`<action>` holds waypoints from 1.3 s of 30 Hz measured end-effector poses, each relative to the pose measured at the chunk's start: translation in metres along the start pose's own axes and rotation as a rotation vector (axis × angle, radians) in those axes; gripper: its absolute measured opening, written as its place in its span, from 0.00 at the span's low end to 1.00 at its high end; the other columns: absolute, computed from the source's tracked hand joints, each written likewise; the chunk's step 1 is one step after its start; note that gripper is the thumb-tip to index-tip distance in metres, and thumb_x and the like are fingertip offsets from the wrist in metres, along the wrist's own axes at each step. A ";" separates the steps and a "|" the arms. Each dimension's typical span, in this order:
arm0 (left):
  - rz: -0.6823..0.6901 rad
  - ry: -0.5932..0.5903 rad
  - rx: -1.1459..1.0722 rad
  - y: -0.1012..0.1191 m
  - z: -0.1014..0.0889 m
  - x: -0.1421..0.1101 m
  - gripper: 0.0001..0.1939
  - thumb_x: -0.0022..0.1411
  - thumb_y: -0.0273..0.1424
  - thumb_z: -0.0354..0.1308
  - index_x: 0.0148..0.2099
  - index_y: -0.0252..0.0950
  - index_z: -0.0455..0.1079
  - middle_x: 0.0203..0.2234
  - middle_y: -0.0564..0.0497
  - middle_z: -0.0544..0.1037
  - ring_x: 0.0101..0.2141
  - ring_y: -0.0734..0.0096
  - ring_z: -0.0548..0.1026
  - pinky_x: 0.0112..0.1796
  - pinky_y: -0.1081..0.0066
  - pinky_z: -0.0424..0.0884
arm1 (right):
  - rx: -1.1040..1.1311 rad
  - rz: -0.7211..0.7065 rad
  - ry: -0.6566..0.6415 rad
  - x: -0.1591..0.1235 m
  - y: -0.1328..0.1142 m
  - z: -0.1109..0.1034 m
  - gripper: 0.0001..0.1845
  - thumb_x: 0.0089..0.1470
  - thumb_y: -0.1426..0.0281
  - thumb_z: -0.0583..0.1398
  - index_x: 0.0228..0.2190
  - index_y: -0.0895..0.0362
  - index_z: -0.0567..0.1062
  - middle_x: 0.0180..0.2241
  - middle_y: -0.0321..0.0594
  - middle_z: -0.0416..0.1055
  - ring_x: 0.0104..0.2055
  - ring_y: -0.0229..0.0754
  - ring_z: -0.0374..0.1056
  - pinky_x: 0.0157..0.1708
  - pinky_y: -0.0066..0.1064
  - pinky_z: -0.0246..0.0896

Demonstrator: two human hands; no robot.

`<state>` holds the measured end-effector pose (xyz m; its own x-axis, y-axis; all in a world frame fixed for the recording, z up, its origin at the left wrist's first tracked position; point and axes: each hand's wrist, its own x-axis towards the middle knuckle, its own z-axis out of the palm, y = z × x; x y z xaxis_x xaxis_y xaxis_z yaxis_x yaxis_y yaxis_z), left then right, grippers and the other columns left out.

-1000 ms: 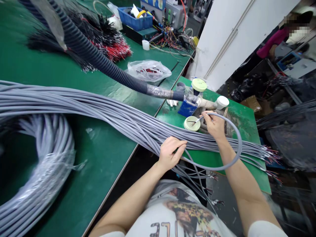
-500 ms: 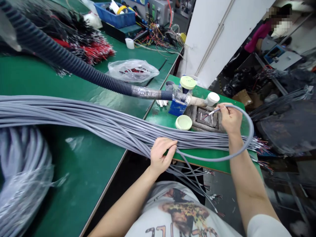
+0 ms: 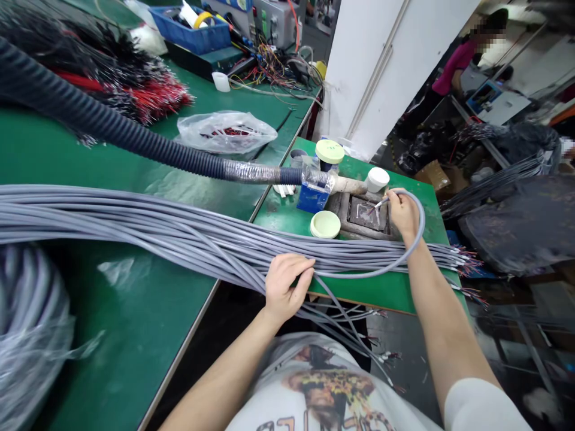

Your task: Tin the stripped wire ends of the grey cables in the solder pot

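My right hand [image 3: 403, 214] pinches a grey cable [image 3: 421, 222] close to its stripped end. The thin coloured wires [image 3: 371, 211] at that end point down at the shiny surface of a square solder pot [image 3: 366, 222]; whether they touch it I cannot tell. From my right hand the cable curves round in a loop over my right wrist and back to the left. My left hand [image 3: 287, 284] lies on the near side of a long bundle of grey cables [image 3: 179, 230], its thumb and fingers closed on the same cable where it leaves the bundle.
A ribbed hose [image 3: 179, 158] crosses above the bench to a nozzle beside the pot. Around the pot stand a pale green lid [image 3: 325, 224], a yellow-lidded jar [image 3: 329, 151], a white cup [image 3: 377, 179] and a blue box [image 3: 313, 196]. Stripped cable ends hang below the bench edge.
The cable loop at my right hand has become smaller and tighter. Both hands keep their hold, and the whole view has shifted slightly.
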<state>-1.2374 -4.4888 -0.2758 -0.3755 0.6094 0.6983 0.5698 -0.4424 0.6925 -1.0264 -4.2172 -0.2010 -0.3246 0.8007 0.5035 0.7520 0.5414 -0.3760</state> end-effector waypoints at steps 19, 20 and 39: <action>0.016 -0.015 0.048 -0.003 0.000 0.001 0.12 0.57 0.25 0.59 0.44 0.39 0.74 0.32 0.49 0.79 0.36 0.65 0.76 0.40 0.63 0.71 | 0.170 -0.019 0.076 -0.028 -0.040 -0.036 0.14 0.60 0.61 0.52 0.34 0.54 0.75 0.34 0.41 0.77 0.41 0.46 0.72 0.46 0.38 0.62; 0.010 -0.005 0.019 -0.001 0.001 0.001 0.11 0.57 0.25 0.59 0.44 0.39 0.74 0.32 0.49 0.80 0.36 0.65 0.76 0.39 0.63 0.71 | 0.242 -0.025 0.083 -0.040 -0.050 -0.045 0.13 0.60 0.62 0.53 0.36 0.53 0.75 0.35 0.40 0.77 0.41 0.45 0.72 0.46 0.38 0.63; -0.843 -0.094 -0.971 0.074 0.082 0.005 0.11 0.51 0.38 0.66 0.33 0.35 0.78 0.34 0.46 0.79 0.36 0.65 0.76 0.43 0.64 0.73 | 1.343 0.499 0.051 -0.199 -0.083 -0.025 0.08 0.58 0.61 0.56 0.37 0.44 0.75 0.38 0.33 0.77 0.42 0.40 0.73 0.43 0.38 0.70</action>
<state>-1.1371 -4.4640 -0.2362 -0.2821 0.9594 -0.0043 -0.5937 -0.1711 0.7863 -1.0094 -4.4281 -0.2507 -0.1505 0.9815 0.1182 -0.3325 0.0623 -0.9410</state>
